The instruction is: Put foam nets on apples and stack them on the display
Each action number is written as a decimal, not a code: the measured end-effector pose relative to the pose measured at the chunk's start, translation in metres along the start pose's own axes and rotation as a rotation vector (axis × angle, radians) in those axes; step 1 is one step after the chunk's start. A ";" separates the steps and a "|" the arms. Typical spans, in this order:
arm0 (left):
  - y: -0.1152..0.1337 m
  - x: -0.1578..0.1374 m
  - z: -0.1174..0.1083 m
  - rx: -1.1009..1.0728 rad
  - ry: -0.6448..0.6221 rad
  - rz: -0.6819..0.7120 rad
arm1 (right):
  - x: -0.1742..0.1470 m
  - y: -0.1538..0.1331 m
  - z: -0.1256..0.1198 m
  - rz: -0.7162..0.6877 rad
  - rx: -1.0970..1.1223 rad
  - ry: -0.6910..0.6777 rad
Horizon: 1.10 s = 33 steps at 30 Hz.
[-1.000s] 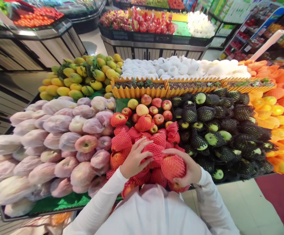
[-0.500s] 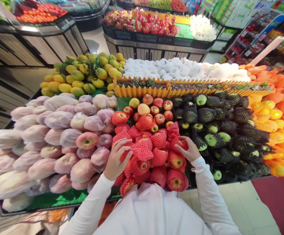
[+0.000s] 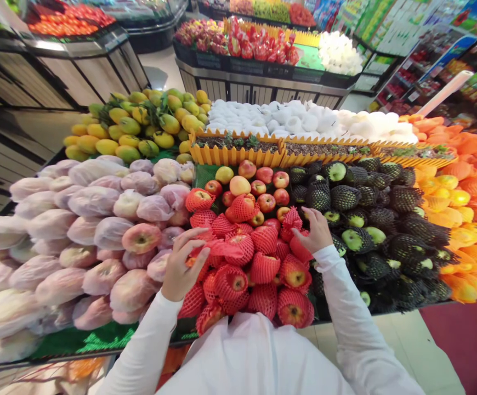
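A pile of apples in red foam nets (image 3: 263,271) lies in front of me. At its left edge, my left hand (image 3: 183,263) hovers with fingers apart and curved, holding nothing; a red foam net (image 3: 226,249) is just beyond its fingertips. My right hand (image 3: 316,230) is at the pile's right edge, open, thumb and fingers spread. Below its thumb sits a red apple (image 3: 301,247), which the hand may still be touching. Behind the netted ones are several bare apples (image 3: 267,202).
Large wrapped apples (image 3: 98,236) fill the left side of the stand. Green fruit in black nets (image 3: 357,236) lies to the right, orange-wrapped fruit (image 3: 469,219) beyond. Mangoes (image 3: 129,126), a yellow picket planter (image 3: 238,153) and white-netted fruit (image 3: 296,120) stand behind.
My left hand has drawn left, off the netted apples. My right hand has let go of the red apple and risen slightly, fingers opening.
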<state>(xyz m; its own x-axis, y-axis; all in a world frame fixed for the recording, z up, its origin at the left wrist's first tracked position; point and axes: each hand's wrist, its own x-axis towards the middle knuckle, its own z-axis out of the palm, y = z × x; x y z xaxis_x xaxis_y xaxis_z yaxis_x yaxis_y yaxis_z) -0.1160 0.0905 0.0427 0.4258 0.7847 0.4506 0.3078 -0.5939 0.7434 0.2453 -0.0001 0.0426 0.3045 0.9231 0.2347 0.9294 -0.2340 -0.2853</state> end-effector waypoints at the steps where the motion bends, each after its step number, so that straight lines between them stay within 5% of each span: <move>1: -0.001 0.001 -0.002 -0.019 0.028 -0.037 | 0.013 -0.006 -0.002 -0.014 -0.045 -0.061; 5: -0.002 0.003 -0.009 -0.041 0.102 -0.081 | 0.053 -0.025 0.006 0.146 -0.280 -0.465; 8: 0.000 0.000 -0.011 0.003 0.107 -0.030 | 0.065 -0.027 0.018 0.242 -0.329 -0.585; 17: -0.005 -0.011 -0.025 0.093 0.140 -0.048 | 0.099 -0.011 -0.004 0.163 -0.409 -0.479; 22: 0.009 -0.021 -0.026 0.122 0.132 -0.054 | 0.097 -0.022 0.034 0.045 -0.411 -0.680; 26: 0.027 -0.040 -0.020 0.096 0.156 -0.065 | 0.091 -0.027 0.048 -0.002 -0.419 -0.681; 30: 0.046 -0.061 -0.010 0.106 0.279 -0.120 | 0.089 -0.032 0.010 -0.013 -0.403 -0.540; 33: 0.063 -0.070 0.005 -0.031 0.161 -0.190 | 0.072 -0.049 -0.038 -0.054 -0.287 -0.346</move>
<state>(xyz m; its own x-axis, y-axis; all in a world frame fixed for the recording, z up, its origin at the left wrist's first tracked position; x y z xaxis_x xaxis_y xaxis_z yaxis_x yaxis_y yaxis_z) -0.1223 -0.0029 0.0555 0.2207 0.9014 0.3726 0.3416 -0.4293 0.8361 0.2297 0.0659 0.1083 0.2121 0.9725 -0.0959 0.9770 -0.2132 -0.0007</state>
